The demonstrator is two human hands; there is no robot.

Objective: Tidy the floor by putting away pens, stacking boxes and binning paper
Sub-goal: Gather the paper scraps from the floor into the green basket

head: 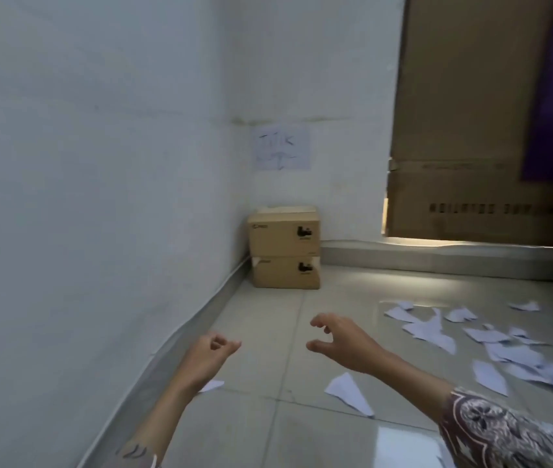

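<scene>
both hands (211, 352) (339, 339) empty, fingers curled

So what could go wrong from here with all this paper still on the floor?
1. The torn paper scraps lie loose on smooth floor tiles; stepping on them could cause a slip.
2. One scrap lies partly hidden under the left hand's arm near the wall and might be missed.
3. The top box seems slightly offset on the lower box; a bump could shift it.

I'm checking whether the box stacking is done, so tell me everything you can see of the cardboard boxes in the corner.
The cardboard boxes are two brown cartons of like size, stacked one on the other, roughly aligned and upright. Both look closed, each with a dark printed mark on its front. The stack stands on the tiled floor in the corner, close against the white walls. Neither hand touches it.
</scene>
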